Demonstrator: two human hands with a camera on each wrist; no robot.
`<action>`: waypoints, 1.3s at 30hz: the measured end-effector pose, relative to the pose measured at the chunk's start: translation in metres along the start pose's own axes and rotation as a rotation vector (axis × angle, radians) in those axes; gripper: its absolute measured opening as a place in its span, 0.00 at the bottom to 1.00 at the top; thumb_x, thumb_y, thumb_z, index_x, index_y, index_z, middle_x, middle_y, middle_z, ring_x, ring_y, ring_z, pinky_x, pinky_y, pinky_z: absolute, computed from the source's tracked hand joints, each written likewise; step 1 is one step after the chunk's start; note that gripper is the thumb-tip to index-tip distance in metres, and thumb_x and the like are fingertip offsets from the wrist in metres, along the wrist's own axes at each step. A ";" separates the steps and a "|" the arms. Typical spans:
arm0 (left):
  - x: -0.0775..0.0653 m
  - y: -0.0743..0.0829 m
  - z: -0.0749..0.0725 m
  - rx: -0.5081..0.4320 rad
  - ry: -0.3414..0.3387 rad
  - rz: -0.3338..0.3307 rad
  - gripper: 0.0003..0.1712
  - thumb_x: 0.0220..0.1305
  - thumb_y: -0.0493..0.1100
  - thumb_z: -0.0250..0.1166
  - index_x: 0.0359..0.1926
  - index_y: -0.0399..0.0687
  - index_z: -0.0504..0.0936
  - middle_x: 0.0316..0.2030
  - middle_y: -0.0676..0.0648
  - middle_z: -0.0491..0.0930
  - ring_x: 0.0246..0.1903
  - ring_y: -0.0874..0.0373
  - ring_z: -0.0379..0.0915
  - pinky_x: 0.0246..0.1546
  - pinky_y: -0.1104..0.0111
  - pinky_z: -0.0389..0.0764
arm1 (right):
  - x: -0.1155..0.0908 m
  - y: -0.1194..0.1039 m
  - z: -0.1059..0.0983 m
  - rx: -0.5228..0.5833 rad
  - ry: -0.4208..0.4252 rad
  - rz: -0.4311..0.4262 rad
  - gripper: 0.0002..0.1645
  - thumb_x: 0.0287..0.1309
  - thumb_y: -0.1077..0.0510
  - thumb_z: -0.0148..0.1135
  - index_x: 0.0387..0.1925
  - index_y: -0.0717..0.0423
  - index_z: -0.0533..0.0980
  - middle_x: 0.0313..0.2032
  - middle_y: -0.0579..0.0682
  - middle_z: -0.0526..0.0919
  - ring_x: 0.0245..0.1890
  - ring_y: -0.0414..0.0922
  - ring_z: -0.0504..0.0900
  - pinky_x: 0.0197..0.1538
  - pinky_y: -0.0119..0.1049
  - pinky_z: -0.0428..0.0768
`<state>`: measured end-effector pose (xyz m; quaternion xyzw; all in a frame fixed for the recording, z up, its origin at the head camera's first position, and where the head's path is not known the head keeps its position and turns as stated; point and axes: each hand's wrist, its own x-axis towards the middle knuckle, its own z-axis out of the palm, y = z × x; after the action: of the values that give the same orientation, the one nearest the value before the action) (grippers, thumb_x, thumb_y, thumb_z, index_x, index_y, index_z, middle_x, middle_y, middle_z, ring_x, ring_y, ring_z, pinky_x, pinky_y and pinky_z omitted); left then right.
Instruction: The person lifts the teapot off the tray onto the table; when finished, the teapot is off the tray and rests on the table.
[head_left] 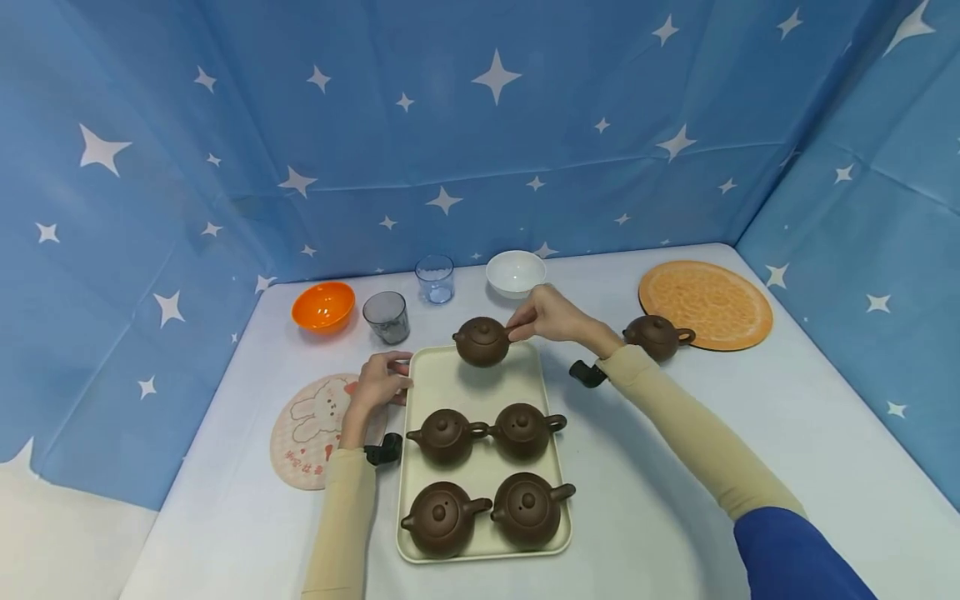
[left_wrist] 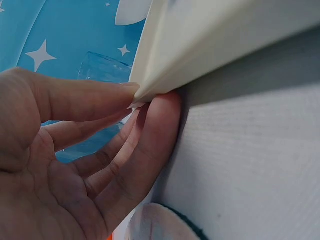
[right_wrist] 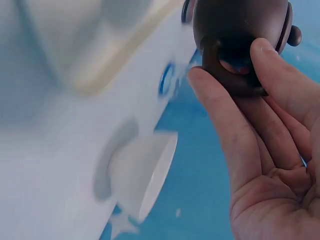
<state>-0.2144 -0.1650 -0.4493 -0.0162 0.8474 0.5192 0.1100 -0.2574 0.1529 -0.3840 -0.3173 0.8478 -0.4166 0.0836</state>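
My right hand (head_left: 553, 315) pinches the handle of a small brown teapot (head_left: 482, 342), its spout pointing left. In the right wrist view, thumb and fingers close round that teapot's handle (right_wrist: 225, 82). The teapot hangs over the far part of a cream tray (head_left: 483, 561). On the tray's near part stand several more brown teapots in two rows of two, one of them a teapot (head_left: 522, 431) at middle right. My left hand (head_left: 378, 382) grips the tray's left rim; in the left wrist view the thumb lies above the rim (left_wrist: 150, 92) and fingers curl beneath.
Another brown teapot (head_left: 654, 337) stands to the right, beside a round orange mat (head_left: 705, 300). Behind the tray are an orange bowl (head_left: 323, 307), a grey glass (head_left: 387, 317), a blue glass (head_left: 435, 279) and a white bowl (head_left: 516, 274). A round rabbit mat (head_left: 303, 446) lies left.
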 end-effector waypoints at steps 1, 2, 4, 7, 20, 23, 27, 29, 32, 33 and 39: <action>0.000 0.000 0.000 -0.001 -0.003 0.001 0.30 0.52 0.24 0.61 0.60 0.35 0.74 0.41 0.34 0.77 0.16 0.59 0.76 0.19 0.64 0.85 | -0.004 0.002 -0.006 -0.003 0.012 0.002 0.07 0.50 0.65 0.70 0.33 0.63 0.86 0.30 0.55 0.87 0.31 0.45 0.87 0.35 0.36 0.86; 0.000 0.000 -0.001 -0.001 -0.006 0.003 0.30 0.52 0.24 0.61 0.60 0.34 0.74 0.41 0.34 0.77 0.16 0.59 0.76 0.19 0.63 0.85 | -0.008 0.004 -0.011 -0.002 0.023 0.003 0.07 0.49 0.65 0.70 0.33 0.63 0.86 0.29 0.56 0.87 0.31 0.46 0.87 0.35 0.37 0.86; 0.000 0.000 0.000 -0.002 -0.007 0.002 0.30 0.51 0.25 0.61 0.60 0.35 0.74 0.41 0.34 0.77 0.16 0.59 0.76 0.20 0.63 0.85 | -0.015 0.009 -0.020 -0.004 0.040 0.016 0.07 0.49 0.65 0.71 0.33 0.62 0.86 0.29 0.56 0.87 0.30 0.47 0.87 0.35 0.37 0.86; -0.001 0.001 0.000 0.001 -0.002 0.003 0.30 0.51 0.25 0.61 0.59 0.35 0.75 0.41 0.34 0.77 0.16 0.59 0.76 0.20 0.63 0.85 | -0.026 0.015 -0.031 -0.015 0.058 0.041 0.07 0.49 0.66 0.71 0.33 0.63 0.86 0.29 0.57 0.87 0.30 0.48 0.86 0.33 0.35 0.85; -0.001 0.001 0.000 0.001 0.002 0.002 0.31 0.50 0.24 0.62 0.59 0.35 0.75 0.40 0.35 0.77 0.16 0.59 0.76 0.20 0.63 0.86 | -0.057 0.037 -0.052 -0.058 0.064 0.135 0.08 0.48 0.66 0.71 0.33 0.66 0.85 0.30 0.59 0.87 0.31 0.50 0.86 0.33 0.31 0.83; -0.001 0.001 0.000 0.003 0.002 0.001 0.31 0.50 0.25 0.62 0.59 0.35 0.75 0.40 0.35 0.77 0.15 0.58 0.76 0.20 0.63 0.86 | -0.061 0.041 -0.053 -0.045 0.058 0.156 0.08 0.48 0.66 0.71 0.33 0.65 0.86 0.30 0.59 0.87 0.31 0.50 0.86 0.35 0.36 0.85; -0.001 0.002 0.000 0.002 0.002 0.002 0.30 0.50 0.25 0.62 0.58 0.35 0.75 0.39 0.35 0.78 0.15 0.58 0.76 0.20 0.63 0.85 | -0.065 0.045 -0.054 -0.050 0.059 0.177 0.07 0.48 0.66 0.71 0.32 0.64 0.86 0.29 0.58 0.87 0.31 0.49 0.86 0.36 0.40 0.86; -0.001 0.002 0.000 0.000 0.000 0.004 0.30 0.50 0.25 0.62 0.58 0.35 0.75 0.39 0.35 0.78 0.15 0.58 0.76 0.19 0.63 0.85 | -0.067 0.048 -0.053 -0.058 0.058 0.198 0.07 0.48 0.66 0.71 0.32 0.63 0.86 0.29 0.57 0.87 0.31 0.48 0.86 0.36 0.40 0.86; -0.001 0.001 0.001 -0.009 -0.004 0.003 0.30 0.50 0.25 0.62 0.58 0.35 0.75 0.40 0.35 0.78 0.15 0.58 0.76 0.19 0.63 0.85 | -0.070 0.052 -0.053 -0.063 0.056 0.222 0.07 0.49 0.65 0.71 0.33 0.63 0.86 0.29 0.55 0.87 0.31 0.46 0.86 0.36 0.38 0.85; -0.001 0.001 0.001 -0.012 -0.004 0.003 0.30 0.50 0.25 0.62 0.58 0.35 0.75 0.40 0.34 0.78 0.15 0.58 0.76 0.19 0.63 0.85 | -0.071 0.053 -0.053 -0.062 0.057 0.229 0.07 0.49 0.65 0.70 0.33 0.63 0.86 0.29 0.55 0.87 0.31 0.46 0.86 0.36 0.37 0.85; -0.002 0.001 0.001 -0.009 0.006 -0.008 0.31 0.51 0.25 0.62 0.59 0.36 0.75 0.41 0.34 0.77 0.18 0.57 0.77 0.20 0.63 0.85 | -0.076 0.058 -0.053 -0.076 0.060 0.234 0.07 0.49 0.66 0.71 0.34 0.62 0.86 0.29 0.55 0.87 0.30 0.46 0.86 0.34 0.34 0.84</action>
<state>-0.2127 -0.1643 -0.4484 -0.0217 0.8452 0.5227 0.1094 -0.2466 0.2595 -0.4034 -0.2065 0.8963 -0.3809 0.0944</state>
